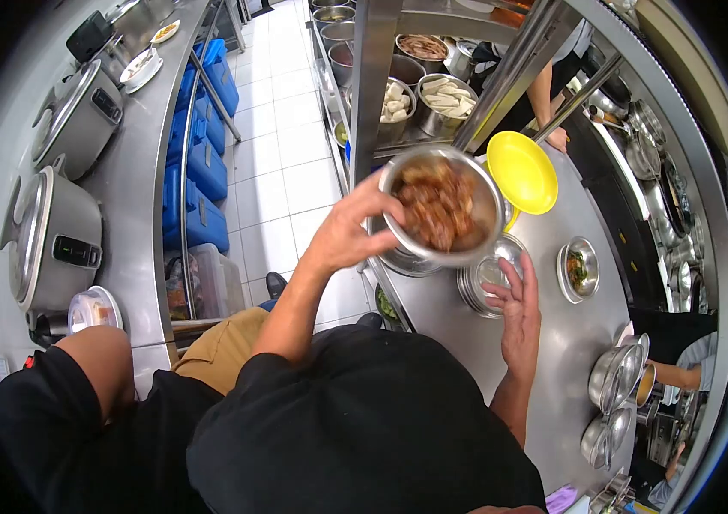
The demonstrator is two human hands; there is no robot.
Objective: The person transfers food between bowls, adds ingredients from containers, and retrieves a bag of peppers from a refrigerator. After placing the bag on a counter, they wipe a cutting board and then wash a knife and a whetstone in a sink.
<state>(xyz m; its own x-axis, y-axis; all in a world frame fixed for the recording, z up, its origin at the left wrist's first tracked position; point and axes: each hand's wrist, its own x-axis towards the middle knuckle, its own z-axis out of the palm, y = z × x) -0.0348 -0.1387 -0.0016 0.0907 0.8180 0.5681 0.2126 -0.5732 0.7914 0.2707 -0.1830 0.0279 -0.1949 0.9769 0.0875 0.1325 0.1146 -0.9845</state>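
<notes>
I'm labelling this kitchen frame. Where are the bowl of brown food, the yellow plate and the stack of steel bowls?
bowl of brown food (437, 204), head view, on the food in its middle.
yellow plate (522, 172), head view, on its flat centre.
stack of steel bowls (488, 272), head view, inside the top bowl.

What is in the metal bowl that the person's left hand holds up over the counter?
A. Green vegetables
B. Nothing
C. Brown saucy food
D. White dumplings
C: the left hand grips the rim of the metal bowl, which is tilted toward the camera and filled with brown, glossy pieces.
</notes>
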